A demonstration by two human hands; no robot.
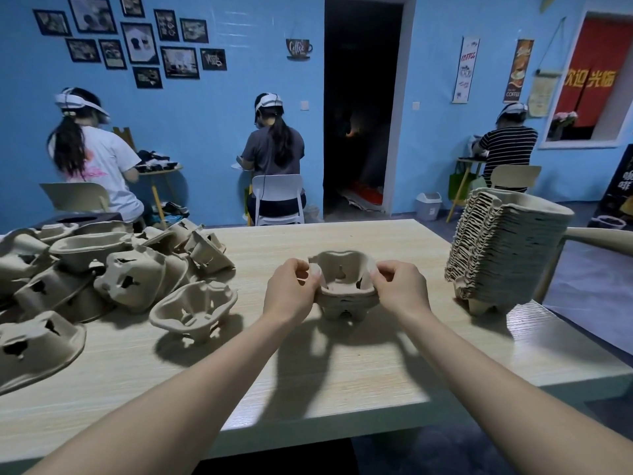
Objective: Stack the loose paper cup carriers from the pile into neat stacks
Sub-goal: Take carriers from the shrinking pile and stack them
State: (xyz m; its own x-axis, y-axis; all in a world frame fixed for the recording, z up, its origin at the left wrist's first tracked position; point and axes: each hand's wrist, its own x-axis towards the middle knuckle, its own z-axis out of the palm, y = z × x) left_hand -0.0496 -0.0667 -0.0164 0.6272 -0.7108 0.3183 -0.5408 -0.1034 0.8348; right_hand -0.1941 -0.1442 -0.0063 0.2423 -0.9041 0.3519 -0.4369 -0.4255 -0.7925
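A short stack of brown pulp cup carriers [344,293] stands in the middle of the wooden table [342,365]. My left hand [291,293] pinches its left rim and my right hand [399,291] pinches its right rim. A big pile of loose carriers [102,265] covers the table's left side. One single carrier [193,308] lies upright between the pile and my left hand. A tall neat stack of carriers [503,248] stands at the right end of the table.
The table's right edge lies just beyond the tall stack, with a chair back [599,240] beside it. Three people sit at small tables along the blue wall with their backs to me. A dark doorway [359,108] opens behind the table.
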